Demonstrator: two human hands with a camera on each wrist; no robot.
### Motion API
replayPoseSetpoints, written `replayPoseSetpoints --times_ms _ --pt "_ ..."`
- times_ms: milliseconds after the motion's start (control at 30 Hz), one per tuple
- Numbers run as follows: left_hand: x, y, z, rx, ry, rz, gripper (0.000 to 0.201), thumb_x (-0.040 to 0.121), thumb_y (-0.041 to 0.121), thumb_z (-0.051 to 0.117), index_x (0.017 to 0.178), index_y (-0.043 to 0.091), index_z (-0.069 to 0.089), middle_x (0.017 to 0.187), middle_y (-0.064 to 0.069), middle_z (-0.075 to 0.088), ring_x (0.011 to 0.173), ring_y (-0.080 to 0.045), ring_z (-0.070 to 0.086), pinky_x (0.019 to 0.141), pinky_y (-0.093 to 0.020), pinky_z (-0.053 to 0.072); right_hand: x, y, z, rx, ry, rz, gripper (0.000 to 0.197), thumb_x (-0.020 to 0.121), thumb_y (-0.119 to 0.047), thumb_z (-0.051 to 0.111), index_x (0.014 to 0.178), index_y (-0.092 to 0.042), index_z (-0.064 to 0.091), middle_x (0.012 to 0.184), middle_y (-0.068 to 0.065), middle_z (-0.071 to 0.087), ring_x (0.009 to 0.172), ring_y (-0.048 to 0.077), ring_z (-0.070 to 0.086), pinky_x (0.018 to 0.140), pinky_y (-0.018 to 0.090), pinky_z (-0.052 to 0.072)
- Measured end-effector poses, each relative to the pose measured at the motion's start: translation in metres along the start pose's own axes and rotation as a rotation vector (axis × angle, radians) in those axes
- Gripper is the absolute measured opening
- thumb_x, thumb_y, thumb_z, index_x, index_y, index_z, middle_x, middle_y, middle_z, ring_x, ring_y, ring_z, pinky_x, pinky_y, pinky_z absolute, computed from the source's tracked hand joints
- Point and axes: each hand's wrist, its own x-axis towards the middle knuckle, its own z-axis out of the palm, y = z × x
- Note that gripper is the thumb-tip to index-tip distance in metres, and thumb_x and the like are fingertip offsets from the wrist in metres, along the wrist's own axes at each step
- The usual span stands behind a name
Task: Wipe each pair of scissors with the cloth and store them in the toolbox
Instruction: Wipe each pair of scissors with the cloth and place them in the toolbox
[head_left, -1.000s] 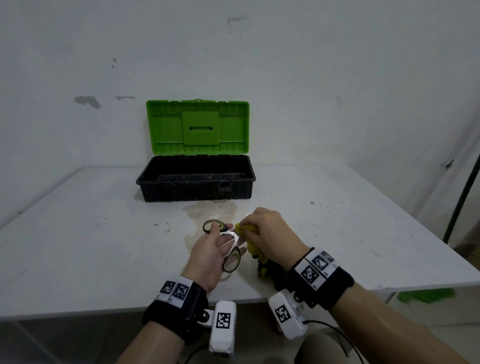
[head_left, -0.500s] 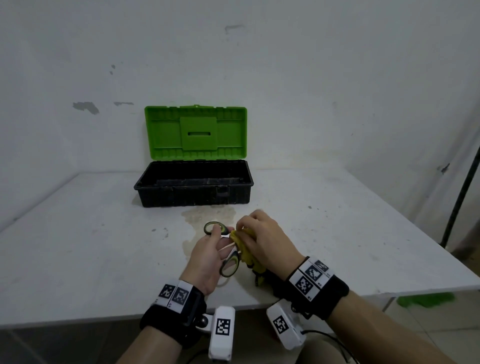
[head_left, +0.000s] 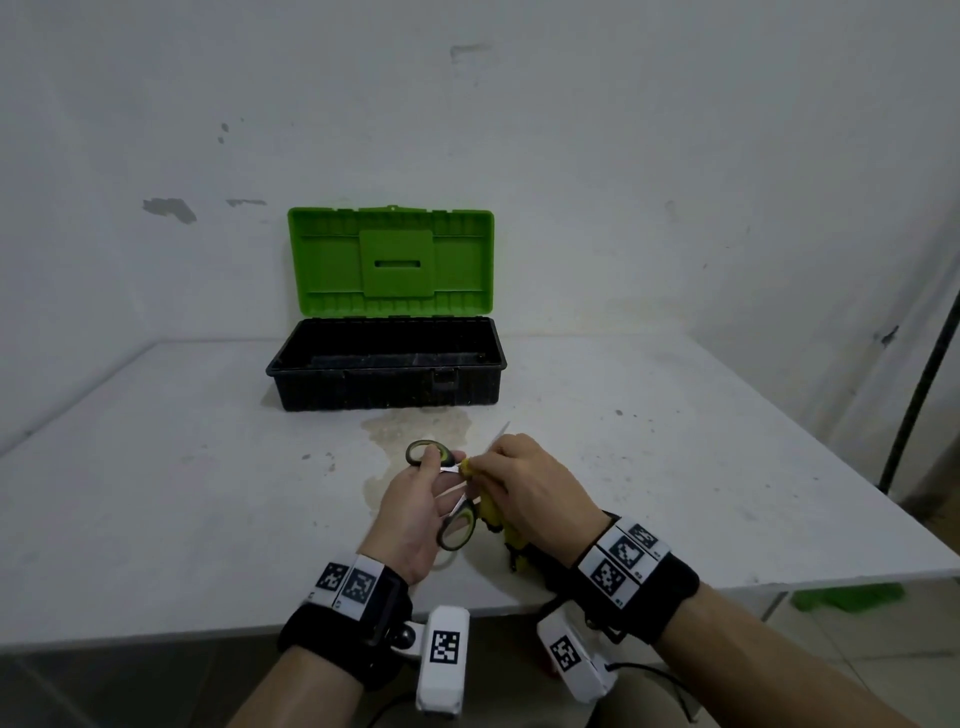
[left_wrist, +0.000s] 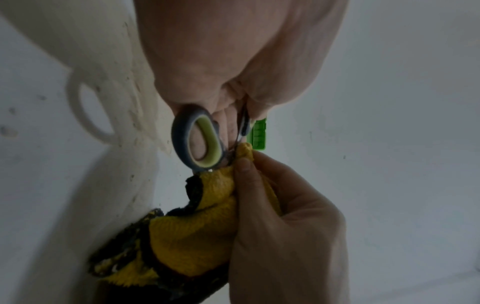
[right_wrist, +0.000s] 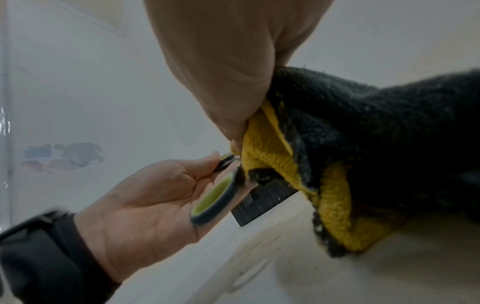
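**Scissors in your left hand, cloth pinched on the blade with your right**

Your left hand holds the scissors by the handles just above the worktop, near its front edge. Your thumb lies across the upper grey-and-green loop, and the lower loop rests against your palm, with your fingers curled loosely behind it. The handles stand apart, so the scissors are open.

Your right hand grips the yellow-and-black cloth. Its thumb and fingertips pinch a fold of the cloth around a blade close to the pivot, just beside the upper loop. The rest of the cloth hangs bunched below your palm, its lower end down at the worktop. A blade tip shows past your right knuckles, pointing toward the toolbox.

The toolbox sits further back on the worktop, well apart from your hands, its green lid standing upright and open toward you. The black tray looks dark inside; you cannot tell what it holds. A yellowish stain marks the worktop between the toolbox and your hands.
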Motion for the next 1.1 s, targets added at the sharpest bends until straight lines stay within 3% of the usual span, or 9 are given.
replayPoseSetpoints --times_ms 133,200,333,467,567,767,933,1033,1100 --pt "-0.001 0.002 -0.001 -0.016 0.005 -0.020 0.044 0.109 0.037 0.033 0.119 0.004 0.061 0.102 -0.015 0.077 0.081 -0.023 0.074 0.071 -0.038 0.056 -0.009 -0.006 0.003 -0.094 -0.067 -0.147 0.020 0.087 -0.020 0.066 0.106 -0.025 0.067 0.096 0.001 0.054 0.089 0.020 0.052 0.055 0.029 0.045" --pt "-0.002 0.000 0.000 0.001 0.001 -0.034 0.045 0.109 0.037 0.033 0.119 0.004 0.061 0.102 -0.017 0.076 0.081 -0.026 0.073 0.070 -0.038 0.058 -0.009 -0.007 0.002 -0.100 -0.081 -0.210 0.021 0.086 -0.021 0.067 0.105 -0.028 0.069 0.096 0.000 0.054 0.088 0.019 0.051 0.055 0.027 0.044" --pt "-0.003 -0.001 0.002 0.053 -0.001 -0.044 0.050 0.109 0.040 0.031 0.123 0.003 0.062 0.107 -0.018 0.075 0.099 -0.034 0.073 0.085 -0.048 0.059 -0.007 -0.012 -0.002 -0.103 -0.138 -0.273 0.026 0.084 -0.020 0.068 0.108 -0.029 0.069 0.102 0.002 0.054 0.092 0.021 0.052 0.060 0.031 0.048" --pt "-0.005 0.000 0.001 0.054 -0.015 -0.046 0.047 0.109 0.038 0.032 0.119 0.003 0.061 0.103 -0.017 0.077 0.090 -0.031 0.075 0.083 -0.048 0.060 -0.005 -0.008 -0.006 -0.148 -0.166 -0.213 0.025 0.078 -0.017 0.073 0.102 -0.026 0.071 0.097 0.001 0.053 0.090 0.021 0.051 0.056 0.030 0.046" --pt "-0.007 0.000 0.000 0.039 -0.010 -0.035 0.044 0.109 0.037 0.034 0.118 0.003 0.059 0.103 -0.016 0.077 0.093 -0.029 0.076 0.092 -0.058 0.055 0.000 0.000 -0.014 -0.143 -0.112 -0.112 0.025 0.081 -0.017 0.071 0.104 -0.026 0.070 0.099 -0.001 0.051 0.095 0.017 0.048 0.058 0.026 0.041" --pt "-0.004 0.001 0.000 0.014 0.000 -0.043 0.043 0.109 0.038 0.034 0.114 0.005 0.062 0.101 -0.015 0.077 0.081 -0.027 0.074 0.073 -0.041 0.056 -0.011 -0.005 -0.001 -0.089 -0.127 -0.170 0.027 0.082 -0.022 0.071 0.108 -0.031 0.067 0.103 -0.002 0.051 0.094 0.014 0.048 0.056 0.027 0.047" --pt "-0.004 0.000 -0.004 -0.061 -0.001 -0.034 0.044 0.109 0.036 0.035 0.118 0.000 0.058 0.108 -0.020 0.075 0.098 -0.033 0.075 0.090 -0.055 0.057 0.000 0.007 -0.009 -0.068 0.037 -0.040 0.017 0.084 -0.020 0.072 0.100 -0.027 0.071 0.096 -0.002 0.052 0.090 0.017 0.052 0.054 0.028 0.046" --pt "-0.002 0.001 -0.003 -0.117 -0.001 -0.029 0.044 0.109 0.036 0.035 0.119 0.000 0.058 0.110 -0.022 0.074 0.100 -0.034 0.074 0.092 -0.057 0.056 -0.002 0.001 -0.006 -0.052 0.063 -0.039 0.016 0.085 -0.019 0.071 0.100 -0.025 0.070 0.095 0.000 0.053 0.085 0.017 0.054 0.051 0.029 0.046" --pt "0.000 0.002 -0.004 -0.148 0.019 -0.019 0.044 0.109 0.037 0.035 0.119 0.001 0.058 0.110 -0.022 0.074 0.094 -0.032 0.075 0.085 -0.053 0.059 -0.009 -0.003 0.003 -0.043 0.029 -0.065 0.020 0.084 -0.017 0.069 0.103 -0.026 0.067 0.094 -0.001 0.050 0.085 0.018 0.052 0.051 0.031 0.047"
